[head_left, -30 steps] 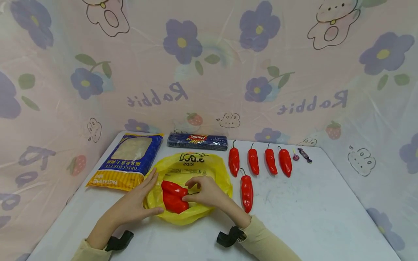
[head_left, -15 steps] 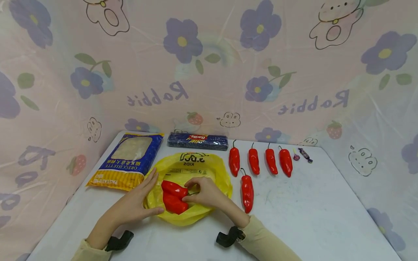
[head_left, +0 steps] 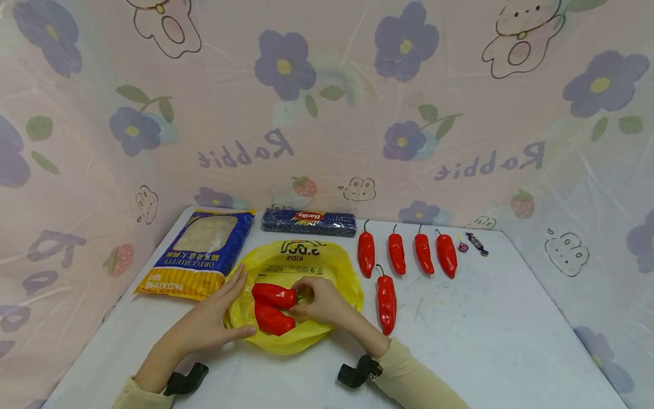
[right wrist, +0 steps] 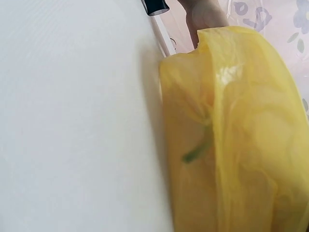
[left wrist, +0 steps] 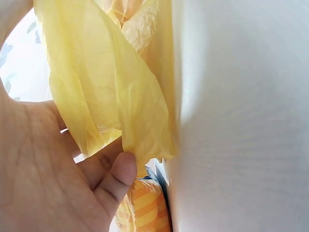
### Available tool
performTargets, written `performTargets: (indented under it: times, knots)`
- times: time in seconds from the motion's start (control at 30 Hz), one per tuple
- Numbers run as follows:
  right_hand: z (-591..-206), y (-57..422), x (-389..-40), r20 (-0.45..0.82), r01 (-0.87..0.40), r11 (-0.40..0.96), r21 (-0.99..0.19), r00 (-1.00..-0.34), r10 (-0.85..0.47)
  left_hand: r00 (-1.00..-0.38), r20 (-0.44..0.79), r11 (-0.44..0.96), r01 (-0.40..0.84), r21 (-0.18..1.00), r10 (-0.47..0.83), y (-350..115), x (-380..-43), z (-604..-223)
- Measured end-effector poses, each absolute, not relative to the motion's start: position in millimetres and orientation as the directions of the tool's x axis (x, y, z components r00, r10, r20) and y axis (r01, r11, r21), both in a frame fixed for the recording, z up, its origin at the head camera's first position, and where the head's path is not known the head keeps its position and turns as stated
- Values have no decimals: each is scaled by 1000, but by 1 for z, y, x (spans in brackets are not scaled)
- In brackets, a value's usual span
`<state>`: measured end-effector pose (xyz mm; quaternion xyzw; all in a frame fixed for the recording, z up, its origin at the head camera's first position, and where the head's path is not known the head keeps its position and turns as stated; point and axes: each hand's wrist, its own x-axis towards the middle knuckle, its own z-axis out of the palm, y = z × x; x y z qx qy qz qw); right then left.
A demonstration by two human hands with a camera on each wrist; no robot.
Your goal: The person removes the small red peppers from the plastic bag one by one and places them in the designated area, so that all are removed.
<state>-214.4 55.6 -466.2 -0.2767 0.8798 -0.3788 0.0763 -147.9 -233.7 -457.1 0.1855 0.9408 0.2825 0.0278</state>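
A yellow plastic bag [head_left: 334, 261] lies on the table with its mouth spread open. Inside it are two red peppers: an upper one [head_left: 271, 295] and a lower one [head_left: 273, 320]. My right hand [head_left: 319, 301] pinches the upper pepper near its green stem. My left hand [head_left: 209, 321] rests along the bag's left side, fingers extended and thumb reaching over the front rim. The left wrist view shows the bag's thin yellow film [left wrist: 101, 72] against the left hand [left wrist: 53, 164]. In the right wrist view, the bag wall [right wrist: 251, 125] hides the right hand, and a green stem shows dimly through it.
Several red peppers [head_left: 386, 304] lie right of the bag, most in a row at the back. A lollipop [head_left: 462, 247] and a wrapped candy [head_left: 477, 244] lie beyond them. Behind the bag is a dark spaghetti pack [head_left: 309, 222]; an orecchiette bag [head_left: 196, 253] lies left.
The upper pepper has turned in my right hand to lie more level, and a gap has opened between its stem end and the lower pepper. My left hand has stayed in place.
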Motion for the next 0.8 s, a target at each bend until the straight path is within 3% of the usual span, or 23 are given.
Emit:
performTargets:
  times: [0.8]
  knots:
    - [-457,59,-213,77,-421,559,-714,-841,-535,-928,56,762,335,554,368,-233,-147,-456]
